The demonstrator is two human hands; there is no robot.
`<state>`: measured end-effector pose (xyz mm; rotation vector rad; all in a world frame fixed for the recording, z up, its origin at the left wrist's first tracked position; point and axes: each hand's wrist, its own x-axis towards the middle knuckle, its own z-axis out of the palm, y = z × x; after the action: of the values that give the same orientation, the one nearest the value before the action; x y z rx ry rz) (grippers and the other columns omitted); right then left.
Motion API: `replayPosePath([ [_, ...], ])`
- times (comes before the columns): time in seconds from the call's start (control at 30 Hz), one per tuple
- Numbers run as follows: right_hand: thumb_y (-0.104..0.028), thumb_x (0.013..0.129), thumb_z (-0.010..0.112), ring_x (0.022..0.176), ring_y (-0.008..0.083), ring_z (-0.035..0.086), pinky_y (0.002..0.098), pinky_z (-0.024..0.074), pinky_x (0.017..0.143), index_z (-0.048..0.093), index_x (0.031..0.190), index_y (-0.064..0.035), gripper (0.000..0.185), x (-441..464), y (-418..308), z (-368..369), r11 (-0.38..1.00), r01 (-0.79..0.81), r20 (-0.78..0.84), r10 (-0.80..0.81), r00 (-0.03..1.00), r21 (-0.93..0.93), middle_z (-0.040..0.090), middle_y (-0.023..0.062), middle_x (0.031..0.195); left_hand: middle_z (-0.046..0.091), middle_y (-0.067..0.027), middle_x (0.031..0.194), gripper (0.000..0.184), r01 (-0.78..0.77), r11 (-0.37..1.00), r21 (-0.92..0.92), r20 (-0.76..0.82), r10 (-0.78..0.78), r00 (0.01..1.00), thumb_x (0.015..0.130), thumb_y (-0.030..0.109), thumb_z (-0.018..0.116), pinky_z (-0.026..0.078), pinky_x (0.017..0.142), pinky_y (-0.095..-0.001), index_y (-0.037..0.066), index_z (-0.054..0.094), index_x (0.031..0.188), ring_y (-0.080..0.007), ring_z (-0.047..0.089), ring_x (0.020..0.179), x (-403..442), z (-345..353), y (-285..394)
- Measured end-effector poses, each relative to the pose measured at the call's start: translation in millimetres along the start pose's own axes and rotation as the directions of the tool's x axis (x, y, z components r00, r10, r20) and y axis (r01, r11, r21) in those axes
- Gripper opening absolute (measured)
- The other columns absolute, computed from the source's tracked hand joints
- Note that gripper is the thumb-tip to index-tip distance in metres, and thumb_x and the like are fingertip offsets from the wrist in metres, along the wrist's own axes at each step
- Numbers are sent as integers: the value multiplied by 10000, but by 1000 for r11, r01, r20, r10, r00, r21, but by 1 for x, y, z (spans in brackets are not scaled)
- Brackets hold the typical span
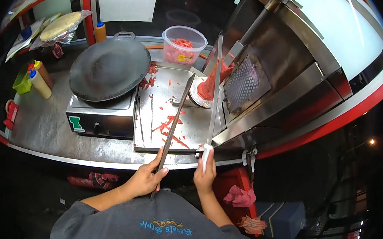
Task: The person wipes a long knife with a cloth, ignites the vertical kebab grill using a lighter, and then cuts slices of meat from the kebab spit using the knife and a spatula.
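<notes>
Fingers [211,167] round bar [175,118] and knife [215,94], gap between, counter edge [83,161] near

a dark pan [109,69] sits on a stove [84,124] near squeeze bottles [40,85]

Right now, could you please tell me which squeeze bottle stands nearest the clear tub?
The orange, blue-capped bottle beside the red post; the other bottles stand together near the green container.
</notes>
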<state>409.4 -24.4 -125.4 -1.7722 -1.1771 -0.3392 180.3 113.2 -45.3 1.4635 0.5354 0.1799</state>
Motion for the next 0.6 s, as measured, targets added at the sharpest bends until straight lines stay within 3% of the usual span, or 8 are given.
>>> replayPosePath([
  [0.07,24,1021,619,927,450,661,468,554,821,442,1579,75,587,19,-8,0,996,-85,50,84,995,19,642,296,1098,649,-67,805,812,-10,1000,3,-10,10,1000,1134,276,566,568,570,-295,134,45,1740,-113,629,567,3,4,0],
  [0.2,29,1015,619,961,453,677,481,563,843,427,1597,64,614,-41,7,-10,998,-45,25,46,999,-49,652,302,1131,693,-120,853,820,-31,1000,-7,-25,31,999,1127,291,580,577,574,-303,108,61,1735,-119,645,570,12,3,4],
  [0.3,35,1015,615,1073,471,683,477,563,906,424,1596,65,613,-67,6,-17,996,-33,35,36,999,-83,647,330,1245,703,-148,889,828,-47,999,7,-19,47,999,1125,305,586,588,583,-304,103,61,1733,-124,653,574,16,6,-2],
  [0.47,17,1025,620,986,453,664,472,551,857,424,1599,48,607,13,-5,2,999,-38,38,38,999,-8,644,290,1150,701,-142,881,840,-57,997,45,-39,58,998,1120,301,596,593,588,-309,111,55,1733,-134,669,581,17,10,4],
  [0.53,17,1027,617,979,457,663,471,553,862,426,1599,46,604,5,-4,-1,994,-107,59,108,992,-18,647,293,1164,699,-140,878,843,-57,997,42,-40,59,997,1118,298,600,593,585,-311,112,55,1734,-136,670,578,21,10,5],
  [0.6,17,1027,613,973,461,663,473,556,862,431,1597,47,600,-28,5,-7,993,-8,2,9,1000,-116,651,293,1176,685,-119,849,858,-40,999,31,-40,41,998,1115,302,605,594,577,-312,112,41,1733,-137,667,570,23,9,6],
])
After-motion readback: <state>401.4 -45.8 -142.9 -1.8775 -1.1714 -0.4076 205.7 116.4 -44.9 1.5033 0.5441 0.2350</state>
